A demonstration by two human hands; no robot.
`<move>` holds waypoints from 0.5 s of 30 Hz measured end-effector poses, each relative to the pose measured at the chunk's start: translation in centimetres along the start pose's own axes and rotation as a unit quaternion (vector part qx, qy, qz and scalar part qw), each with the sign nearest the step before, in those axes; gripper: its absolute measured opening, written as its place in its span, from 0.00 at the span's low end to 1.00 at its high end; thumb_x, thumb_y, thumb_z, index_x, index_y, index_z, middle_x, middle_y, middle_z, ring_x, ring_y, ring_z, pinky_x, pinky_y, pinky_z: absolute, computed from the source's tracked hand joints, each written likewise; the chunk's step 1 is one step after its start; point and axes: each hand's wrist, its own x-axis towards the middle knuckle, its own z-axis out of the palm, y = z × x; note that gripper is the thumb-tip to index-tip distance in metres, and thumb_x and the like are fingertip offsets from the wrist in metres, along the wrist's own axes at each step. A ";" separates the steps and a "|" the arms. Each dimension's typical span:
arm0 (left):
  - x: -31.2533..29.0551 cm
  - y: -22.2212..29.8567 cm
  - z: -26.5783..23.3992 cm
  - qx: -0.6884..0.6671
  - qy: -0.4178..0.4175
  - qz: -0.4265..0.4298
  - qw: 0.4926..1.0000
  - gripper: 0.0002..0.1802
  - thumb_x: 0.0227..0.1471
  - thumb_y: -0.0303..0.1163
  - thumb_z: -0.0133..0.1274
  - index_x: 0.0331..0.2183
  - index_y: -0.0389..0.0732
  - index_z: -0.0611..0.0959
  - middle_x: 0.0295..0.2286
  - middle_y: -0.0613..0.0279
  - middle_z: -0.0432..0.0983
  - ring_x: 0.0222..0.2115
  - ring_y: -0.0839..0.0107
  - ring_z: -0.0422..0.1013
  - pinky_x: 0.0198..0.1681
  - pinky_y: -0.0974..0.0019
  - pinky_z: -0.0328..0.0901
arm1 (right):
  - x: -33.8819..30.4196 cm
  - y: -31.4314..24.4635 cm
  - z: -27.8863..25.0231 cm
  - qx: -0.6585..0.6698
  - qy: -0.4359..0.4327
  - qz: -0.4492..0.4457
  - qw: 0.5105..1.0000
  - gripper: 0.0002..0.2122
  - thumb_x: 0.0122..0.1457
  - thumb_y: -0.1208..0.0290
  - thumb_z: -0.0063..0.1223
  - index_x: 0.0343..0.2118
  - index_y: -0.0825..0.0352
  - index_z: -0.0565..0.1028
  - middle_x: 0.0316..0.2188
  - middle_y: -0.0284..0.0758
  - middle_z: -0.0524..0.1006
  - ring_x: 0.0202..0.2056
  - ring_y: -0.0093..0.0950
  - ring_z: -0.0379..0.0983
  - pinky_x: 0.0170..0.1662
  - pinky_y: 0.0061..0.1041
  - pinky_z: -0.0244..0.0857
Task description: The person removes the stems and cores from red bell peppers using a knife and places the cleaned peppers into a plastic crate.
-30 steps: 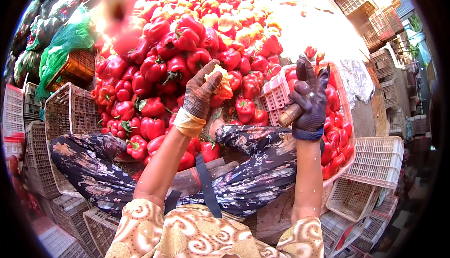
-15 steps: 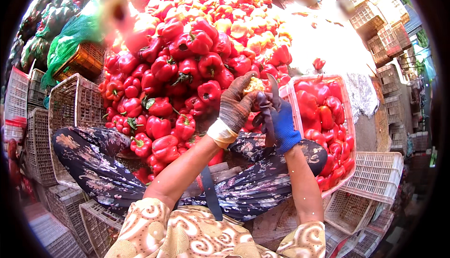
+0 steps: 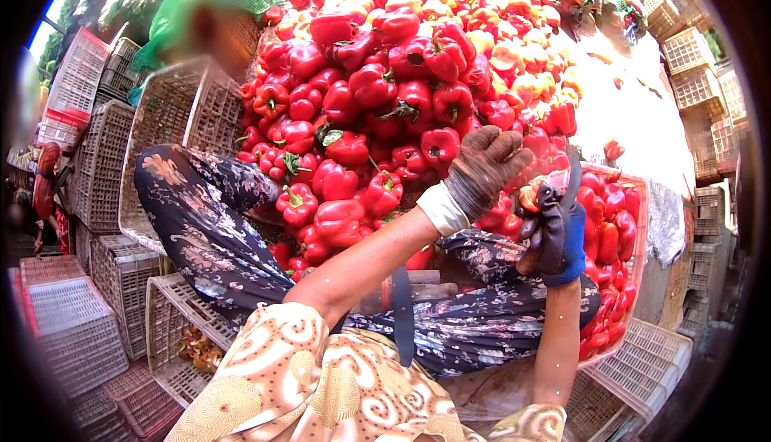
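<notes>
My left hand [image 3: 486, 170], in a dark, brown-stained glove with a white cuff, is over the near right of a heap of red bell peppers [image 3: 373, 84]. Its fingers are stretched out, and I see nothing held in them. My right hand [image 3: 558, 233], in a blue glove with dark fingers, is closed around a knife; the dark blade [image 3: 573, 175] points up. A reddish-yellow pepper piece [image 3: 528, 198] shows at its fingertips; whether the fingers grip it is unclear. Just right of this hand stands a pink crate [image 3: 640, 241] filled with red peppers.
Plastic crates [image 3: 103, 165] are stacked at the left. One crate [image 3: 165, 124] stands beside my left knee; another [image 3: 181, 301] near my hip holds scraps. More crates [image 3: 697, 68] line the right. Green netting [image 3: 181, 12] lies at the far left, and a pale sheet [image 3: 618, 104] at the right.
My hands have parted: the left, earlier at a yellow seedy pepper core beside the right, now has its fingers stretched out. That core no longer shows. The view has shifted, moving the scene rightward.
</notes>
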 end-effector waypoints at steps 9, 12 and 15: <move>-4.3 -12.8 -14.1 0.120 -0.087 -0.164 0.975 0.31 0.37 0.26 0.64 0.48 0.46 0.77 0.42 0.55 0.74 0.44 0.55 0.69 0.46 0.59 0.67 | 1.7 0.0 -11.4 -0.583 0.289 -0.505 0.567 0.17 0.65 0.72 0.40 0.54 0.73 0.66 0.25 0.29 0.72 0.18 0.16 0.59 0.22 0.13 0.57; -4.6 -17.1 -22.7 0.213 -0.173 -0.206 0.939 0.30 0.39 0.28 0.63 0.48 0.44 0.77 0.43 0.53 0.73 0.45 0.53 0.69 0.50 0.57 0.65 | 1.6 1.9 -14.8 -0.585 0.265 -0.464 0.611 0.16 0.64 0.71 0.41 0.51 0.74 0.67 0.22 0.29 0.70 0.17 0.17 0.59 0.22 0.16 0.57; -5.9 -21.6 -29.9 0.369 -0.276 -0.216 0.861 0.30 0.40 0.28 0.64 0.49 0.45 0.77 0.44 0.55 0.74 0.46 0.53 0.69 0.50 0.58 0.65 | 0.2 1.3 -13.2 -0.577 0.248 -0.419 0.656 0.16 0.63 0.73 0.41 0.51 0.74 0.68 0.24 0.29 0.70 0.22 0.18 0.62 0.25 0.16 0.60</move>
